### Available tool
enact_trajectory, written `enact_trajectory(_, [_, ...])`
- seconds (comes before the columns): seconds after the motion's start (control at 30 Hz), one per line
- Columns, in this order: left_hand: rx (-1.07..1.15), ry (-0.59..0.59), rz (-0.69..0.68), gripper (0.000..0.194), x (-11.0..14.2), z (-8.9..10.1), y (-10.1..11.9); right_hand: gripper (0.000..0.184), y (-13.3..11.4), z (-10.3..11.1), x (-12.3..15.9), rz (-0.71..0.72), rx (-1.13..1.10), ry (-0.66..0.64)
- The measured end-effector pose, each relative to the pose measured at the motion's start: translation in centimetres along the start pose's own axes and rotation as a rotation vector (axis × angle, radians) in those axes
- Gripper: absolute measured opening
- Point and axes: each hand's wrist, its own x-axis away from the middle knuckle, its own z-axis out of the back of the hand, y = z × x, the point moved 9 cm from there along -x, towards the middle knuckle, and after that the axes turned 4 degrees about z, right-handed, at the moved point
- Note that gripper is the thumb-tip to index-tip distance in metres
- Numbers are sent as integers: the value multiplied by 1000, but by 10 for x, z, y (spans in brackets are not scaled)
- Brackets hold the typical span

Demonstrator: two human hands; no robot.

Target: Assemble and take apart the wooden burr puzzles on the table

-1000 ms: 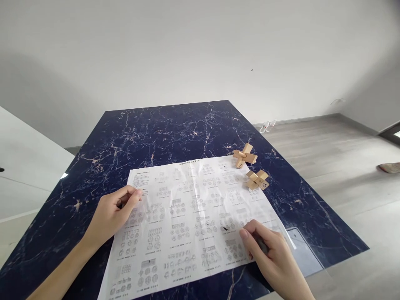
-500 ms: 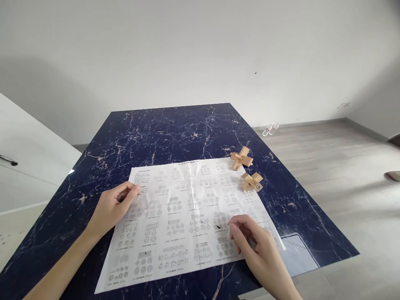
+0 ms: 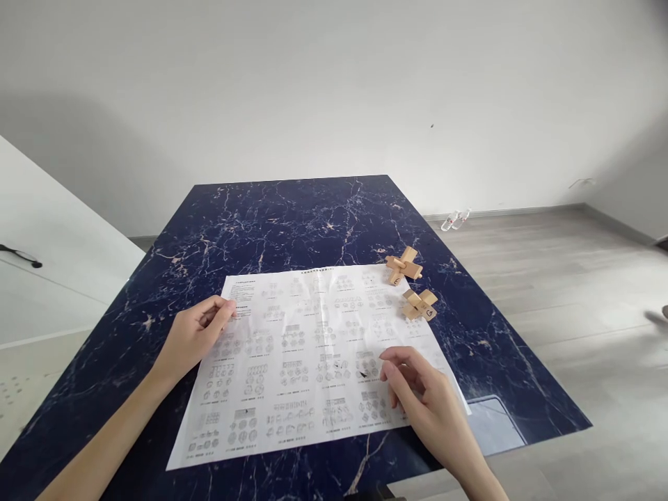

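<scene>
Right hand (image 3: 422,396) farther up the printed sheet (image 3: 313,355) than before, grip loose; left hand (image 3: 195,334) pinching its edge.

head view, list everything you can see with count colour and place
table: 1, dark blue marble look with pale veins, centre of view
instruction sheet: 1, white with grey printed diagrams, flat on the near half of the table
wooden puzzles: 2, light tan cross shapes, at the sheet's far right corner, one farther back, one nearer
clear item: 1, transparent, on the table's near right corner, too faint to identify
small pale items on floor: 2, whitish, by the far wall, too small to identify
cabinet: 1, white with a dark handle, left
wall: white, behind
floor: grey wood look, right
left hand: 1, fingers at the sheet's left edge
right hand: 1, over the sheet's near right part
</scene>
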Motion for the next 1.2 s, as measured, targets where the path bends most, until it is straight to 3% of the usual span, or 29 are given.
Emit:
enact_trajectory(0.3, [-10, -37, 8, 46, 0, -2, -7, 38, -5, -5, 5, 87, 77, -10])
enact_trajectory(0.87, [-42, -48, 11, 43, -1, -2, -12, 33, -3, -5, 5, 39, 111, -6])
enact_trajectory(1.2, [-92, -63, -7, 43, 1, -2, -3, 32, -3, -6, 8, 28, 145, -16])
